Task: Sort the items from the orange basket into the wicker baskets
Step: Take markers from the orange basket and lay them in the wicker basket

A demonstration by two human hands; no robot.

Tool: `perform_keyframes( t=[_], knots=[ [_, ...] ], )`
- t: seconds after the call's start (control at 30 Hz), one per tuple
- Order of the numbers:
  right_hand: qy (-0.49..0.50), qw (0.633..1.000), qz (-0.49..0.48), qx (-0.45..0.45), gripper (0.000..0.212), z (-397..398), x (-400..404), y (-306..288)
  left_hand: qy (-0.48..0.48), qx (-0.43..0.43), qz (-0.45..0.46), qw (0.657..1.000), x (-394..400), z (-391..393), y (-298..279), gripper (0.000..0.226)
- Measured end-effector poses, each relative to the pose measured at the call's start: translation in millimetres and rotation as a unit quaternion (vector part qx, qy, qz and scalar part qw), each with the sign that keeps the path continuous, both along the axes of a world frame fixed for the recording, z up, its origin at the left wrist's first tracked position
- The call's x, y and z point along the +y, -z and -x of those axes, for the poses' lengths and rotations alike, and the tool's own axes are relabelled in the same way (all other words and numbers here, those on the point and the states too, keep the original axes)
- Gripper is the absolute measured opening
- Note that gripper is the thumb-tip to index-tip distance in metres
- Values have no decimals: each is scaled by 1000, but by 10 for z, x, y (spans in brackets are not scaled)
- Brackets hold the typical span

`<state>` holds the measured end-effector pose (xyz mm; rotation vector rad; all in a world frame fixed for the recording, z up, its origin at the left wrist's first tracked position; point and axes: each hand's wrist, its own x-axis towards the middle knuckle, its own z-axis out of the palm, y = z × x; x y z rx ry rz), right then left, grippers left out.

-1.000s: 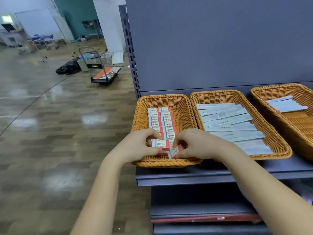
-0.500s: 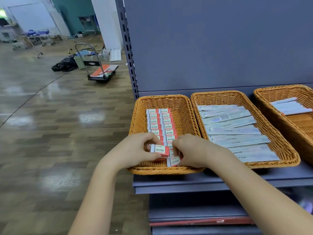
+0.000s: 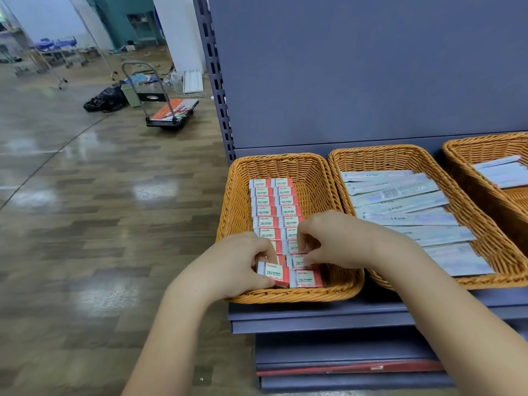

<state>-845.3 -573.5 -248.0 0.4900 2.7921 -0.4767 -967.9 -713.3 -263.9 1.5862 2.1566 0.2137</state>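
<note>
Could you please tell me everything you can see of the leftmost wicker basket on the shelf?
The leftmost wicker basket is rectangular, woven from orange-tan strands, with sloping walls and a braided rim. It sits on the grey shelf at its left end, right beside the middle basket. Inside lie two neat columns of small red-and-white eraser boxes marked 2B, flat and label up. The left hand grips the nearest left box, while the right hand pinches a box in the right column.
</note>
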Motion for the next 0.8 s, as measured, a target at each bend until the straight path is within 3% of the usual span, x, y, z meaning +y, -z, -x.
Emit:
perform_keyframes(
  t=[0.37,0.57,0.8],
  knots=[
    [5,1000,15,25,11,114,-4,60,25,18,43,999,147,-42,58,26],
    [8,999,13,28,11,115,15,90,27,-48,70,996,156,36,-12,28],
    [12,999,-17,44,11,123,13,155,10,-16,73,997,246,30,15,17]
  ],
)
